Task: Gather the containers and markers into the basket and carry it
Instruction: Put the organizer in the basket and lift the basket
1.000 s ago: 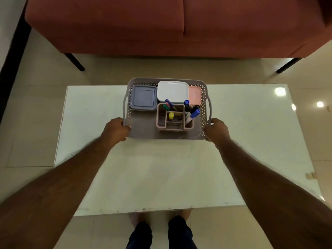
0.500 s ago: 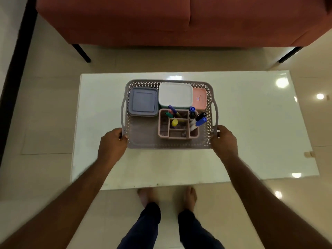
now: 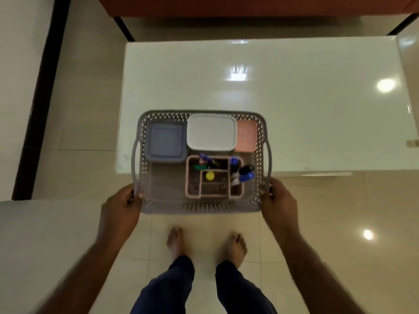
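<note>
I hold a grey perforated basket [image 3: 199,208] in the air, half over the table's near-left corner and half over the floor. My left hand [image 3: 121,206] grips its near-left side and my right hand [image 3: 278,200] grips its near-right side. Inside, along the far wall, lie a blue-grey lidded container [image 3: 166,141], a white lidded container [image 3: 211,132] and a pink container [image 3: 246,135]. In front of them stands a pink divided organizer [image 3: 192,189] with several markers [image 3: 246,174] in it, caps up.
The white glossy table [image 3: 294,105] stretches ahead and to the right. A red sofa [image 3: 249,5] on dark legs stands beyond it. My bare feet [image 3: 235,245] are on the tiled floor below the basket. A dark strip [image 3: 38,98] runs along the left.
The basket has risen off the table and come toward me, past the near edge. I have stepped back, so the table and sofa have slid further away in view.
</note>
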